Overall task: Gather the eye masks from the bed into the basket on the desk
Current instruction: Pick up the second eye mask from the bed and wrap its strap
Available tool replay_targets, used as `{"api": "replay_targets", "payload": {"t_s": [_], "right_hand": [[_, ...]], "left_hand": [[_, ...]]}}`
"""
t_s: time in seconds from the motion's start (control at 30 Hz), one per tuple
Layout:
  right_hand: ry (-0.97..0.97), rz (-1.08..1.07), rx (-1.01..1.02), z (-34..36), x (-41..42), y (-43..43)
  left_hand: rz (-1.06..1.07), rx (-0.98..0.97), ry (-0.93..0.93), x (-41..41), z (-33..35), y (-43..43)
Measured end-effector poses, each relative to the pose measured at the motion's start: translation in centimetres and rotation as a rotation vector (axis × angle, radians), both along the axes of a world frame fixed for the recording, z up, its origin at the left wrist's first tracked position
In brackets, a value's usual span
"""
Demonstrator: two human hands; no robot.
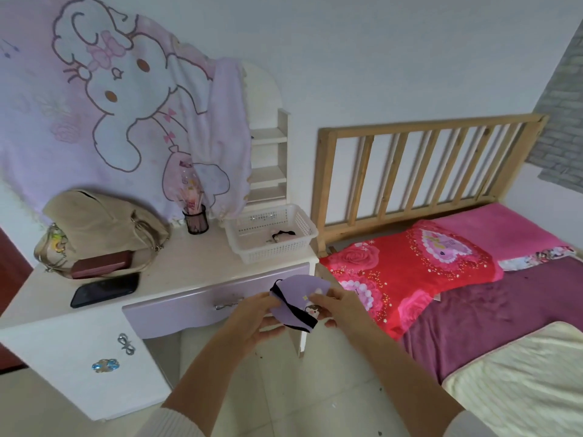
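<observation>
Both hands hold one purple eye mask [295,302] with a black strap, in the air in front of the desk [189,266] drawer. The left hand [252,320] pinches its 9 o'clock edge with curled fingers, and the right hand [342,307] pinches its 3 o'clock edge. The white basket [303,244] sits on the desk at about 12 o'clock from the mask, and the bed [492,310] is at 3 o'clock.

I see a lilac eye mask [295,299] with a black strap and a small cartoon print, a white lattice basket [271,234] on a cream desk [189,266] with a lilac drawer front [189,307]. The pillow [407,266] is red with pink roses, on a plum sheet [492,313]; the hanging cloth [110,99] is pale pink with a white rabbit.
</observation>
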State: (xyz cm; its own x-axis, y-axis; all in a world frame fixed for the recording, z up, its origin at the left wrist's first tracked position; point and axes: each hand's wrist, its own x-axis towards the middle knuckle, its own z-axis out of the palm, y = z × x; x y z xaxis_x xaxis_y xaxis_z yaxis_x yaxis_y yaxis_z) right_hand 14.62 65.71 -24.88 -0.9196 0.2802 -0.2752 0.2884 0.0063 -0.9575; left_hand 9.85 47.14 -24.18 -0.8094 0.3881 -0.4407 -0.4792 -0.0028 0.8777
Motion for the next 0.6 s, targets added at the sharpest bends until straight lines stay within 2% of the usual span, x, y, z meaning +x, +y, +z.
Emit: {"api": "replay_targets", "payload": {"t_s": [0.2,0.4,0.6], "right_hand": [[-0.065,-0.016,-0.085,-0.2,-5.9,-2.0],[-0.029,-0.039,-0.003,2.0,-15.5,-0.5],[-0.002,-0.053,0.032,0.9,-27.2,1.7]], "left_hand": [[0.057,-0.107,0.006,-6.1,0.1,-1.9],[0.111,-0.131,0.065,-14.9,1.2,-1.2],[0.175,-0.168,0.076,-24.4,-0.2,1.3]]}}
